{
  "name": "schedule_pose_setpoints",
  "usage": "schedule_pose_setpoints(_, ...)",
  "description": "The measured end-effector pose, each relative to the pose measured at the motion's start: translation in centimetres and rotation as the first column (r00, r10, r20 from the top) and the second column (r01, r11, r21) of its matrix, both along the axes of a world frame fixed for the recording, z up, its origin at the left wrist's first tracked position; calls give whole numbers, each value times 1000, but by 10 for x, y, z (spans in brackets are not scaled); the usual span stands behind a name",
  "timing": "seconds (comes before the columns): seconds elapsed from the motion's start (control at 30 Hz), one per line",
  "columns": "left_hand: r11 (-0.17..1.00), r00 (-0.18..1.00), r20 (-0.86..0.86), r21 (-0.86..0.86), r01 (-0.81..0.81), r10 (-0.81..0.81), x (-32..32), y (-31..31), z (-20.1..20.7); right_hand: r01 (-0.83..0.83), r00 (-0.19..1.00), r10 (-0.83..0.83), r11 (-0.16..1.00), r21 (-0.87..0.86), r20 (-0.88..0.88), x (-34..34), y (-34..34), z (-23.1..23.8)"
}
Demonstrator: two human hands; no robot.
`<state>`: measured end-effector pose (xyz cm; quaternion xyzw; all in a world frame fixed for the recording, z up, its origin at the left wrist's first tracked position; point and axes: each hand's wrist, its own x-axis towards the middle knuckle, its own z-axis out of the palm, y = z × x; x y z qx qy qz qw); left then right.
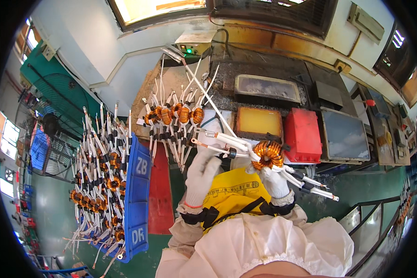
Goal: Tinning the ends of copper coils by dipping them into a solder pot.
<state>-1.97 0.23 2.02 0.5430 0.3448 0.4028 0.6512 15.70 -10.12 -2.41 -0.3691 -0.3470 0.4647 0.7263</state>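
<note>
While the gloved right hand (274, 183) gripped the copper-wound coil (268, 155) from below, just right of the view's centre, the left hand (202, 170) pointed toward 1 o'clock beside the coil's white leads (230, 140); whether its fingers were closed on one could not be told. From the coil, an amber-filled tray (259, 122) sat at 12 o'clock on the surface (224, 97), with a red container (303, 135) at 2. Between 8 and 9 o'clock, beyond the left hand, a blue crate (138, 197) held many similar coils (113, 184) with white leads.
</note>
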Motion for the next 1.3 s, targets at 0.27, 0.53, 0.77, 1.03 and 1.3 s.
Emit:
schedule_pose_setpoints(0.27,977,973,-92,-10,213,-213,24,-7,0,163,978,-153,984,-67,141,1,-2,-21)
schedule_pose_setpoints(0.53,974,965,-203,117,193,-167,27,-10,-9,146,893,78,881,-450,443,6,-19,-34)
schedule_pose_setpoints(0.77,975,974,-42,11,223,-223,26,-6,-25,0,999,-4,992,-123,-36,-3,-6,-18)
schedule_pose_setpoints(1.03,949,966,255,-312,38,45,23,4,-8,99,995,-99,993,-65,-10,-2,-2,-11)
schedule_pose_setpoints(1.3,956,931,361,-287,58,52,26,12,-9,98,971,-72,990,-101,229,8,0,-21)
